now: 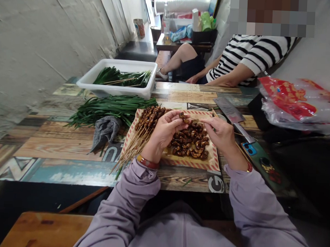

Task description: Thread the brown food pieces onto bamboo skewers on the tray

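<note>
My left hand (167,129) is closed on a dark brown, glossy piece of meat (184,117) over the tray. My right hand (220,131) pinches a thin wooden skewer (195,119), whose far end meets that meat. Below both hands lies a paper-lined tray with a red-striped rim (214,162). Loose sauced meat pieces (193,143) are heaped on its right part. On its left lie several finished meat skewers (150,119), their bare sticks pointing toward me.
Green chives (113,106) and a grey cloth (106,132) lie left of the tray. Behind stands a white plastic tub (86,82) with more greens. A cleaver (231,112), a phone (264,164) and red-printed plastic bags (294,103) are at right. A person in a striped shirt (250,58) sits opposite.
</note>
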### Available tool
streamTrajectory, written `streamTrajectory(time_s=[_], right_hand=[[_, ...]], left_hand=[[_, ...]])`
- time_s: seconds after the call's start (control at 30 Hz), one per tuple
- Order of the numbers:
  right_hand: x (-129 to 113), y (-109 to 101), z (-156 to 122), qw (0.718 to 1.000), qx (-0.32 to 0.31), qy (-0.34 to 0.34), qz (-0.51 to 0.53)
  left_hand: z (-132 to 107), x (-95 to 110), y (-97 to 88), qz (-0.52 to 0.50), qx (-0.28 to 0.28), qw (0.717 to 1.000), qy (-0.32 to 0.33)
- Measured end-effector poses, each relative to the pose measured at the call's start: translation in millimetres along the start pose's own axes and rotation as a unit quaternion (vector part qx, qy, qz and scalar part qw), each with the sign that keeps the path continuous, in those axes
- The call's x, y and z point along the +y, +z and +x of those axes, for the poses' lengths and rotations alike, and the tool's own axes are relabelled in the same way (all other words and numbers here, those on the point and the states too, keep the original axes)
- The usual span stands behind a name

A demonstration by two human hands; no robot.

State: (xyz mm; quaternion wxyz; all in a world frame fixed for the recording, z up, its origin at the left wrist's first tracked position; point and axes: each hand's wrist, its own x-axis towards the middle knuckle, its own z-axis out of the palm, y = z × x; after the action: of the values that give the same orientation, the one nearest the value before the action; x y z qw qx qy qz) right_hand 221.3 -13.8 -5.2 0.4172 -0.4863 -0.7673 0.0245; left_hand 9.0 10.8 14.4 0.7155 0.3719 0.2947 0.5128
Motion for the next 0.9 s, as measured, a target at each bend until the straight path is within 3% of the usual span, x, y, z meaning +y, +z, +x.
streamTrajectory(time_s=[0.3, 0.57, 0.9], right_hand=[[-6.9, -3.2, 2.9, 0.998, 0.053, 0.020, 0.033], [-12.6, -0.5, 2.4, 0.999, 0.005, -0.038, 0.033], [-3.3, 1.6, -0.2, 0.999, -0.010, -0.034, 0.001]], left_hand=[[4.1, 1.6, -8.9, -0.009, 0.023, 0.999, 0.036], [4.7, -0.7, -7.8, -0.023, 0.037, 0.999, 0.026], [2.5, 3.7, -0.4, -0.023, 0.028, 0.999, 0.000]])
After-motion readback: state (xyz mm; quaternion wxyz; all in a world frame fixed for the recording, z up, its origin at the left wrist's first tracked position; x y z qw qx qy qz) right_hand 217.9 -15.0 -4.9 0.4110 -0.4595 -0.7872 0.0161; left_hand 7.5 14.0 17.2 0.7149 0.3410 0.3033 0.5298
